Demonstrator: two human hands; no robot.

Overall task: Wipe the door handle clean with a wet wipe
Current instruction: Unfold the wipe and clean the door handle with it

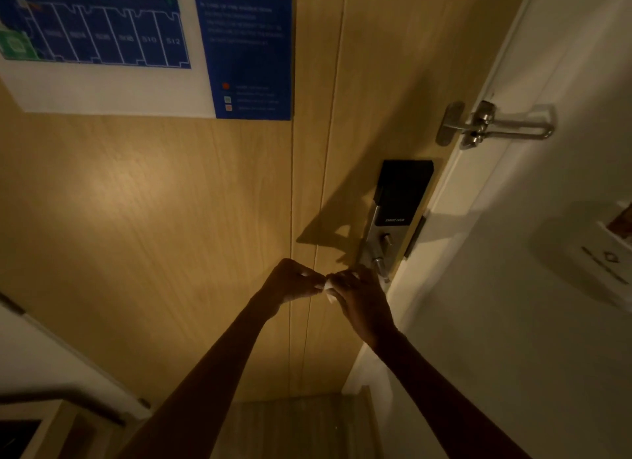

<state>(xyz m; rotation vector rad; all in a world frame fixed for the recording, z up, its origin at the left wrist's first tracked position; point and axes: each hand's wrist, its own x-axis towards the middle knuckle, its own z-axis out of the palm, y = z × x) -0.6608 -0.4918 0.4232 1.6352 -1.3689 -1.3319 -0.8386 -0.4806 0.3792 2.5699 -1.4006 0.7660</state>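
Fingers: both sets of fingers are bent inward and pinch one small white wet wipe between the two hands.
Left hand: raised in front of the door, gripping the left edge of the wipe; forearm reaches up from the lower centre of the view.
Right hand: grips the right edge of the wipe, knuckles toward the camera; it sits just below the lock plate and covers part of its lower end.
Wet wipe: bunched, only a small white patch shows between the fingertips; apart from the door surface as far as can be told.
Door handle: only a short metal part shows at the bottom of the lock plate, just above the right hand; whether the hand touches it cannot be told.
Smart lock: silver plate with a black upper panel, mounted near the right edge of the wooden door.
Swing bar latch: metal, above the lock, spanning from door to white frame.
Evacuation plan: blue and white sheet fixed to the door, upper left.
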